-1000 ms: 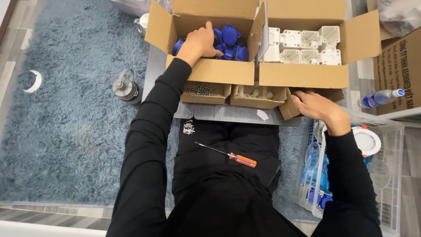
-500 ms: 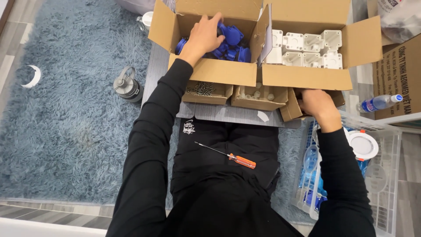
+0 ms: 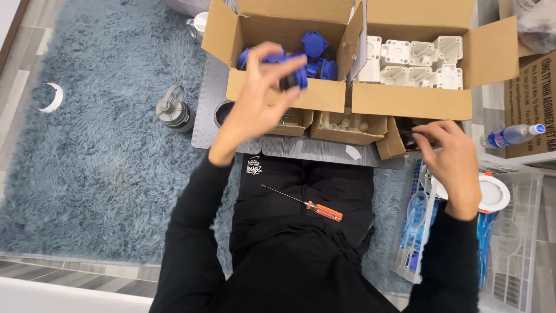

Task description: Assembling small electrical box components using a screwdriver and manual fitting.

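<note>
While raised clear of brown box of blue parts since before, left hand fingers clamp blue cap; right hand fingers pinched at small carton, contents unclear.

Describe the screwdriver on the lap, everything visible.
The screwdriver is slim, with a thin dark metal shaft and a translucent orange handle that looks like plastic. It lies flat and diagonal across the person's black-clad lap, tip toward the upper left, handle toward the lower right. Neither hand touches it: the left hand is raised by the box of blue parts, the right hand is off to the right side.
</note>
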